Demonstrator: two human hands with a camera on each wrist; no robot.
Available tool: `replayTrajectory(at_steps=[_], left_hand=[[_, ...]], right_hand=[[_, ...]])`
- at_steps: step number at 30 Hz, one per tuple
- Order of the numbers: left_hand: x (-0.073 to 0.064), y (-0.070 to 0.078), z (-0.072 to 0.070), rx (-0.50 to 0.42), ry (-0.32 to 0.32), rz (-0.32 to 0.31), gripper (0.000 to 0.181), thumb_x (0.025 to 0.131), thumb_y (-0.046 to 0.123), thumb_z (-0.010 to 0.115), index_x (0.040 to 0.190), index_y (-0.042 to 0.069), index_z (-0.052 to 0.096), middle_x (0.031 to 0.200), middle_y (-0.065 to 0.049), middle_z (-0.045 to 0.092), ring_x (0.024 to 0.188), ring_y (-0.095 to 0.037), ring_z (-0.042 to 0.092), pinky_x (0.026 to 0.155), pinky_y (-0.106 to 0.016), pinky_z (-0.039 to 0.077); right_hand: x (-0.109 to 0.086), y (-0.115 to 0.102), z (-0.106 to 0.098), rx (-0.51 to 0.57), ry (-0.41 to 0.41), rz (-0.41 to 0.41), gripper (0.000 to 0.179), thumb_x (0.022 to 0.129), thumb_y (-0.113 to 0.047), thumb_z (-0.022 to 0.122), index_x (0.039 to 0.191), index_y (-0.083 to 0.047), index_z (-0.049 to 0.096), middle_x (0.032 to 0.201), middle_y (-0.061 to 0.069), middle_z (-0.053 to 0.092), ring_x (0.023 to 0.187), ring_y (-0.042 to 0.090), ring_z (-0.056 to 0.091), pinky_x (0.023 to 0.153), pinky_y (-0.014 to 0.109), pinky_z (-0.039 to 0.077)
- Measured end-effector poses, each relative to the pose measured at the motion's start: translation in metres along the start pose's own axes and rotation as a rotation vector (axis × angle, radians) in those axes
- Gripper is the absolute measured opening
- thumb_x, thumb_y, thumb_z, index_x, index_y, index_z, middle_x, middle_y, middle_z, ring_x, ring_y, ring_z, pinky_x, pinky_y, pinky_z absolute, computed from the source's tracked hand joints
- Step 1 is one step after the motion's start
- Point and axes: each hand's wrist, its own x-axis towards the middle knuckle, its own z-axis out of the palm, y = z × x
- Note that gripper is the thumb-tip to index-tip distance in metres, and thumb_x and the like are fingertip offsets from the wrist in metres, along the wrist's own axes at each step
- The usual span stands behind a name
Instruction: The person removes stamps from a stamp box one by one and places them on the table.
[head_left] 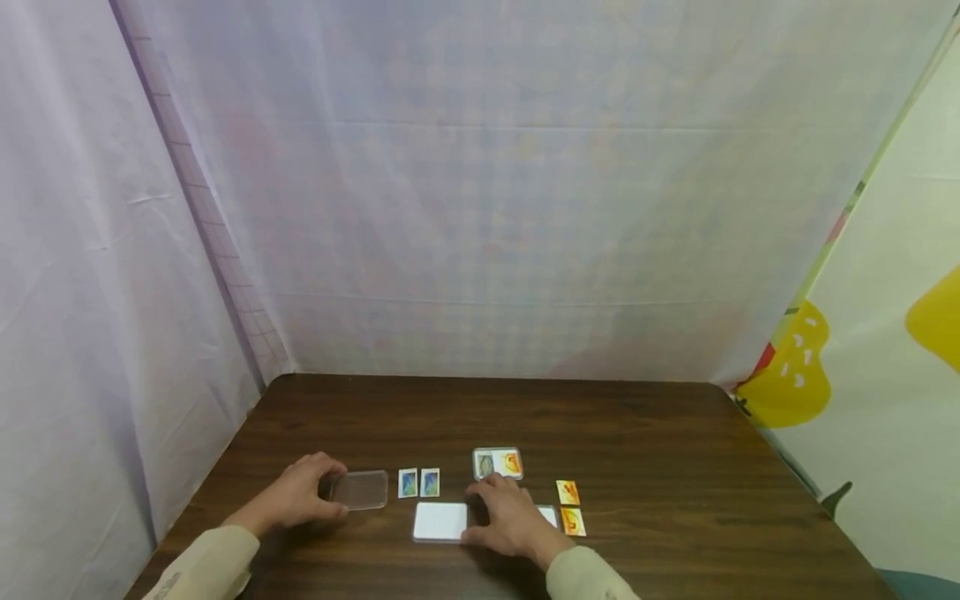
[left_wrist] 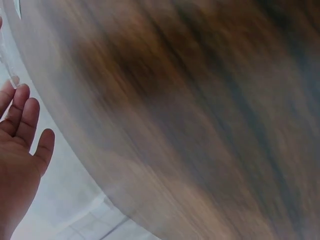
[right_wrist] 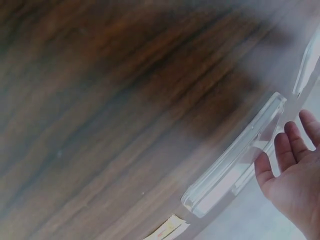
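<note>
My left hand (head_left: pixel 303 492) holds a clear plastic cover (head_left: pixel 362 490) by its left end, thumb at one corner and fingers at the other. In the left wrist view, the fingertips touch the cover's clear edge (left_wrist: pixel 9 65). My right hand (head_left: pixel 508 518) spans the right end of a flat white case (head_left: pixel 439 522) with thumb and forefinger. Under that hand, partly hidden, lies a second clear-rimmed white case (head_left: pixel 549 515); in the right wrist view the remaining fingers hang loosely beside this case (right_wrist: pixel 235 160). The right thumb is hidden there.
Two blue picture cards (head_left: pixel 418 483) lie between the cover and the white case. Behind the right hand sits a clear case with pictures (head_left: pixel 497 462). Two orange picture cards (head_left: pixel 571 508) lie to the right on the brown wooden table (head_left: pixel 675 467). Curtains surround the table.
</note>
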Motion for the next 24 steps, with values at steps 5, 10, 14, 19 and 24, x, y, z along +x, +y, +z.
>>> replayTrajectory(at_steps=[5, 10, 14, 19, 24], left_hand=[[0.007, 0.007, 0.002, -0.005, 0.011, 0.005, 0.053, 0.069, 0.035, 0.085, 0.108, 0.004, 0.068, 0.096, 0.003, 0.058, 0.090, -0.020, 0.052, 0.082, -0.044, 0.042], [0.014, 0.016, 0.006, 0.000, -0.002, -0.002, 0.054, 0.071, 0.038, 0.084, 0.110, 0.005, 0.067, 0.097, 0.004, 0.057, 0.092, -0.020, 0.052, 0.083, -0.045, 0.041], [0.020, 0.024, 0.010, -0.003, -0.001, 0.006, 0.055, 0.071, 0.039, 0.084, 0.110, 0.005, 0.066, 0.098, 0.003, 0.057, 0.093, -0.021, 0.052, 0.085, -0.046, 0.041], [0.028, 0.034, 0.015, -0.008, -0.010, 0.020, 0.053, 0.072, 0.038, 0.084, 0.110, 0.005, 0.066, 0.097, 0.003, 0.057, 0.093, -0.021, 0.052, 0.084, -0.045, 0.039], [0.035, 0.046, 0.020, -0.021, -0.019, 0.046, 0.053, 0.073, 0.037, 0.084, 0.110, 0.003, 0.066, 0.097, 0.001, 0.057, 0.093, -0.022, 0.052, 0.084, -0.046, 0.039]], right_hand=[[0.000, 0.002, -0.004, 0.040, 0.025, -0.019, 0.059, 0.076, -0.039, 0.081, 0.123, -0.006, 0.063, 0.120, 0.012, 0.058, 0.116, 0.035, 0.053, 0.095, 0.059, 0.042], [0.002, 0.005, -0.008, 0.074, 0.042, -0.023, 0.058, 0.079, -0.037, 0.079, 0.124, -0.005, 0.063, 0.123, 0.013, 0.058, 0.117, 0.036, 0.054, 0.098, 0.060, 0.040], [0.003, 0.005, -0.010, 0.085, 0.029, -0.009, 0.057, 0.081, -0.037, 0.079, 0.126, -0.006, 0.062, 0.125, 0.012, 0.058, 0.119, 0.035, 0.054, 0.100, 0.058, 0.040], [0.004, 0.003, -0.012, 0.094, 0.025, -0.008, 0.057, 0.081, -0.036, 0.079, 0.127, -0.006, 0.061, 0.126, 0.011, 0.058, 0.119, 0.034, 0.054, 0.101, 0.055, 0.040], [0.005, 0.003, -0.013, 0.088, 0.038, -0.037, 0.058, 0.081, -0.036, 0.079, 0.126, -0.005, 0.061, 0.125, 0.011, 0.058, 0.118, 0.033, 0.054, 0.100, 0.053, 0.042]])
